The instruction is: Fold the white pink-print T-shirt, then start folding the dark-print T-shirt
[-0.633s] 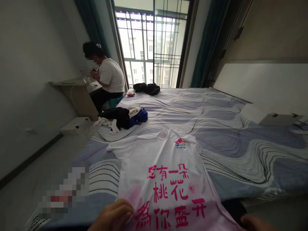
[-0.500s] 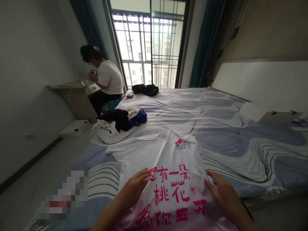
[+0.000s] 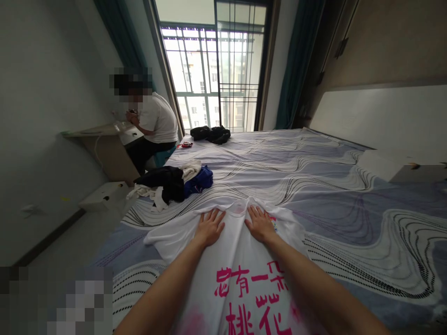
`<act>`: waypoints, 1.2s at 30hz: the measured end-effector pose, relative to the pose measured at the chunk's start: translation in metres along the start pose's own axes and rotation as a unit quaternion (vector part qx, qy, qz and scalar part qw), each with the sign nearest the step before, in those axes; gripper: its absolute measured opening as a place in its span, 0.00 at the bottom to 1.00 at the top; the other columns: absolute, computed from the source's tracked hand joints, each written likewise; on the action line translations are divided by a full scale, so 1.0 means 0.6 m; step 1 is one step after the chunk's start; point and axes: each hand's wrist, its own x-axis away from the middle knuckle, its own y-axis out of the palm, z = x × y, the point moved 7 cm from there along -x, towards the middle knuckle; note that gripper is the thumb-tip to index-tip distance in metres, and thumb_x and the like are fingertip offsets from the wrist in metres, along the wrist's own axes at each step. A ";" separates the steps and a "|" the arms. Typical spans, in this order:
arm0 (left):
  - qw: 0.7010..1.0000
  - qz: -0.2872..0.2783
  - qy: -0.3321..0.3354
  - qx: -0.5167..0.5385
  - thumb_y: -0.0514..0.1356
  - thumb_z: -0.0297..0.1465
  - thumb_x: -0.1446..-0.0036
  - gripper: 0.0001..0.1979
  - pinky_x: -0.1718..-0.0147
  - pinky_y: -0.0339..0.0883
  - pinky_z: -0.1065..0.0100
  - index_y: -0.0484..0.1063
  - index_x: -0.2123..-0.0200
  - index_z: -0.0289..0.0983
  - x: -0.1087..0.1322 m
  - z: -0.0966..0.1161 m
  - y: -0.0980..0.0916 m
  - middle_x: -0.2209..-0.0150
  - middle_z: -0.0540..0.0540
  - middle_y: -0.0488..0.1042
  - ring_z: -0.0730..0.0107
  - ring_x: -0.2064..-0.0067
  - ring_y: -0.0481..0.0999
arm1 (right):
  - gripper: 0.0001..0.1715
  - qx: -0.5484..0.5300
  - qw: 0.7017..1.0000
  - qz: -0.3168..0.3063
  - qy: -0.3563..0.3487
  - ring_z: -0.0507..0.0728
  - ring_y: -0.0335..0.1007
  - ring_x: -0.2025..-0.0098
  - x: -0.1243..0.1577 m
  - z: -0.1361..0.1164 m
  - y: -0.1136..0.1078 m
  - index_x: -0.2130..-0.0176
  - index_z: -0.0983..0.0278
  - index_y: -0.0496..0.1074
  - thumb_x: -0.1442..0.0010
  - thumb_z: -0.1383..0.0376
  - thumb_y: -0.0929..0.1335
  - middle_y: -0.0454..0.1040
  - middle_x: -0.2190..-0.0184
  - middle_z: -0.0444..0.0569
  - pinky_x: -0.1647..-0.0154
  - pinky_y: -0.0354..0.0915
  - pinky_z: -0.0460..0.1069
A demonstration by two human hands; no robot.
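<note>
A white T-shirt (image 3: 240,260) with pink printed characters lies flat on the bed (image 3: 331,195), collar away from me. My left hand (image 3: 209,226) rests flat on the shirt's upper left, near the collar, fingers spread. On the upper right of the shirt my right hand (image 3: 259,223) presses flat as well, fingers spread, partly covering the small chest logo. Both arms reach forward over the print. Neither hand holds anything.
A heap of black, white and blue clothes (image 3: 171,181) lies at the bed's left edge, and dark clothes (image 3: 211,133) lie near the window. A person in a white shirt (image 3: 153,123) sits at a small desk (image 3: 101,139) on the left. A white box (image 3: 101,195) sits on the floor.
Both hands have slid from the shirt's lower part up to the collar area, flat on the cloth. The view has moved closer to the shirt.
</note>
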 end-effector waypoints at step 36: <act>0.986 0.074 -0.121 0.087 0.51 0.47 0.41 0.31 0.40 0.58 0.59 0.68 0.40 0.37 0.013 -0.270 -0.052 0.39 0.39 0.67 0.55 0.40 0.67 | 0.30 -0.064 0.974 0.011 0.219 0.65 0.69 0.46 -0.014 0.351 -0.088 0.48 0.63 0.72 0.41 0.46 0.69 0.73 0.48 0.58 0.45 0.61 0.59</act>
